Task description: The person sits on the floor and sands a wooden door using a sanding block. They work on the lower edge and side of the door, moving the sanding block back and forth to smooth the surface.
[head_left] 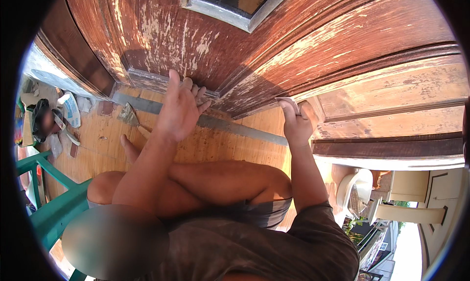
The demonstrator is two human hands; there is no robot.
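A worn red-brown wooden door, its finish flaked to pale wood in many places, stands before me. My left hand rests against its lower edge, fingers stretched out and thumb apart, holding nothing. Farther right, my right hand pinches a folded piece of sandpaper between thumb and fingers, against the corner of a paler, barer panel. On the floor left of my left forearm lies a putty knife, its handle partly hidden by my arm.
A grey strip crosses the tan floor below the door. At far left are a green metal frame, a white-and-blue package and a dark bag. A white basin-like object stands at right, beyond my right arm.
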